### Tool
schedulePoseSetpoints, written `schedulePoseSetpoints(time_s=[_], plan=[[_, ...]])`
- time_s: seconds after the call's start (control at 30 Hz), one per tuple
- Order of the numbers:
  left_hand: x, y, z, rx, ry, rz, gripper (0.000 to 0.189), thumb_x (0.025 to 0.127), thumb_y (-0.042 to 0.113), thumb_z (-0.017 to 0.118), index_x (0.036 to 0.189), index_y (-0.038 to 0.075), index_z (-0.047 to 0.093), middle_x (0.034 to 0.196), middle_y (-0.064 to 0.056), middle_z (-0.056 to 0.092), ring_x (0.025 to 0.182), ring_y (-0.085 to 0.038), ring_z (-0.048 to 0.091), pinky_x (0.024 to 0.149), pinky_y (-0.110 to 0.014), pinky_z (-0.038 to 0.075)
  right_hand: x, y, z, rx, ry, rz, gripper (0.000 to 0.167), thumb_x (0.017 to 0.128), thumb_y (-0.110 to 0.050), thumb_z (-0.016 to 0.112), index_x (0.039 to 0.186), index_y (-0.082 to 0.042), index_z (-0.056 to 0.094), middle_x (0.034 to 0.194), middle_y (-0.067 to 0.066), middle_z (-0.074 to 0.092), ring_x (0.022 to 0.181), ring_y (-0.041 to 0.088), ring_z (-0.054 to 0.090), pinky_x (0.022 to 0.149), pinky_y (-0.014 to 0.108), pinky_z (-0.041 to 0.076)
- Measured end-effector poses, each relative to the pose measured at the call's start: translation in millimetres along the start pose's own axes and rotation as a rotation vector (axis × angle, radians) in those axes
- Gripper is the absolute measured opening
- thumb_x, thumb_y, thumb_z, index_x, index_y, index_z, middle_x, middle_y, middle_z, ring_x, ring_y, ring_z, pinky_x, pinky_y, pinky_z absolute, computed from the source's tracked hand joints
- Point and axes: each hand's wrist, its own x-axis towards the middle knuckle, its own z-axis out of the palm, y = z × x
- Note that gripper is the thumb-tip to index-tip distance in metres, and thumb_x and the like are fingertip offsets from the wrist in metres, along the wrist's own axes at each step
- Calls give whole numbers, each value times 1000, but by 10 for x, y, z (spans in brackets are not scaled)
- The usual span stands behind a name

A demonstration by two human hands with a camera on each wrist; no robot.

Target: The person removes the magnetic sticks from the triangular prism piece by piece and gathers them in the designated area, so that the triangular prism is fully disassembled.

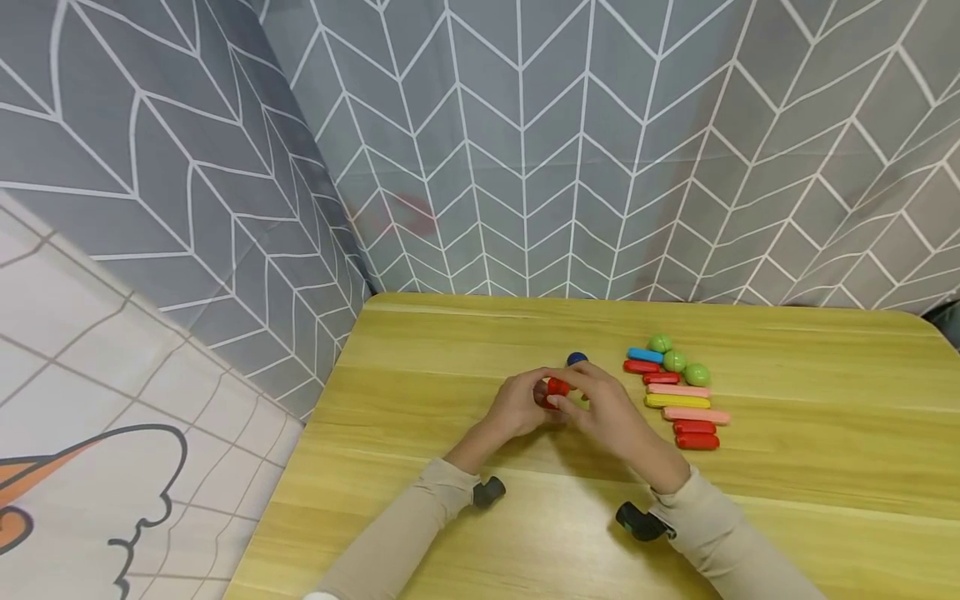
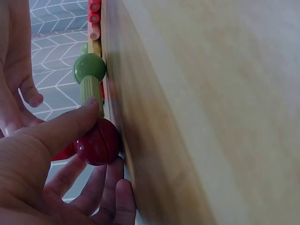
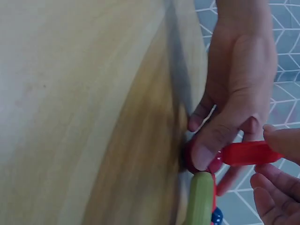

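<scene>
A dark red ball (image 2: 98, 143) is gripped between the thumb and fingers of my left hand (image 1: 517, 404), low over the tabletop. With thumb and fingers my right hand (image 1: 603, 408) pinches a short red rod (image 3: 251, 153), whose near end meets the ball. Running away from the ball is a pale green ribbed rod (image 2: 90, 91), with a green ball (image 2: 89, 68) at its far end. Just beyond the hands lies a dark blue ball (image 1: 576, 358), partly covered by the right fingers.
On the wooden table (image 1: 420, 333), right of the hands, lie several loose rods, including a blue rod (image 1: 645, 356), a yellow rod (image 1: 677, 402) and a pink rod (image 1: 696, 415). Green balls (image 1: 697, 375) sit beside them. A patterned curtain (image 1: 555, 150) hangs along the back edge.
</scene>
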Motion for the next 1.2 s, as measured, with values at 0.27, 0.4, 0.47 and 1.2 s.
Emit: schedulePoseSetpoints(time_s=[0.27,0.4,0.47,1.2], plan=[[-3,33,7,52,-20,27,59,77,24,89,131,24,65,97,-1,71,83,-10,60,76,-23,47,-24,36,8,-39,24,9,30,85,-5,78,115,-5,73,94,6,68,76,16,59,65,28,54],[-3,33,4,36,-19,12,64,76,25,89,135,28,64,105,0,76,93,-13,69,87,-28,51,-54,55,-7,-19,-2,44,24,86,-4,77,109,-5,73,97,6,71,77,14,61,66,29,56],[0,27,4,28,-22,18,65,76,25,89,136,28,63,104,-1,76,93,-13,70,88,-29,52,-74,64,-7,-6,-15,61,22,86,-3,76,107,-5,73,97,6,72,78,13,62,68,28,56],[16,13,15,-15,-33,4,67,76,25,89,138,24,61,106,-5,77,92,-16,70,77,-23,48,-261,96,128,-38,40,233,20,83,-7,80,100,-3,70,93,10,71,74,12,58,64,21,50]])
